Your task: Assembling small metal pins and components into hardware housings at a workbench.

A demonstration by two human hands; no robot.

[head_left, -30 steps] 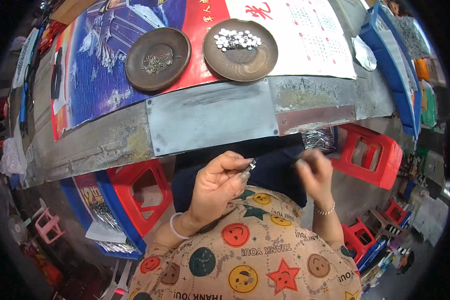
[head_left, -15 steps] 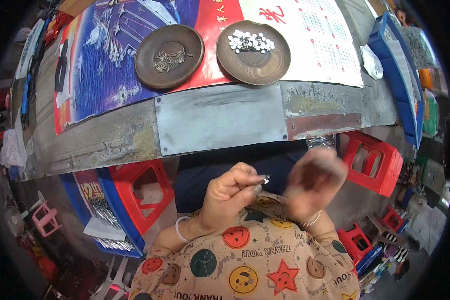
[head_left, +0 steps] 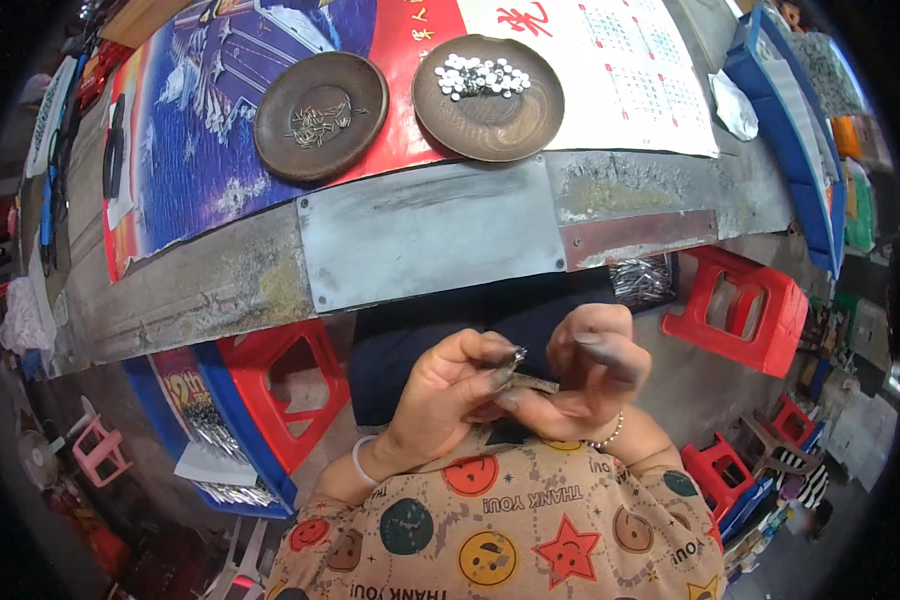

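Observation:
In front of my shirt, my left hand (head_left: 442, 390) pinches a small shiny metal part (head_left: 518, 354) between thumb and fingertips. Close beside it on the right is my right hand (head_left: 608, 365), its fingers curled and its thumb reaching to the left fingertips. A narrow greyish strip (head_left: 537, 384) shows between the two hands, running toward the right palm; its kind and the exact grip on it are unclear. On the table beyond, a brown dish (head_left: 365, 150) holds small brassy pins (head_left: 320, 125), and another brown dish (head_left: 515, 135) holds white and dark beads (head_left: 482, 76).
A pale metal plate (head_left: 430, 240) is fixed along the table's near edge. A container of shiny metal parts (head_left: 642, 280) sits below it, beside a red stool (head_left: 760, 310). On the left are another red stool (head_left: 285, 390) and a blue bin (head_left: 215, 430). A blue tray (head_left: 805, 150) lies far right.
My right hand, blurred before, has come left to meet the left hand. The left hand stays closed on the metal part. The whole view has shifted slightly.

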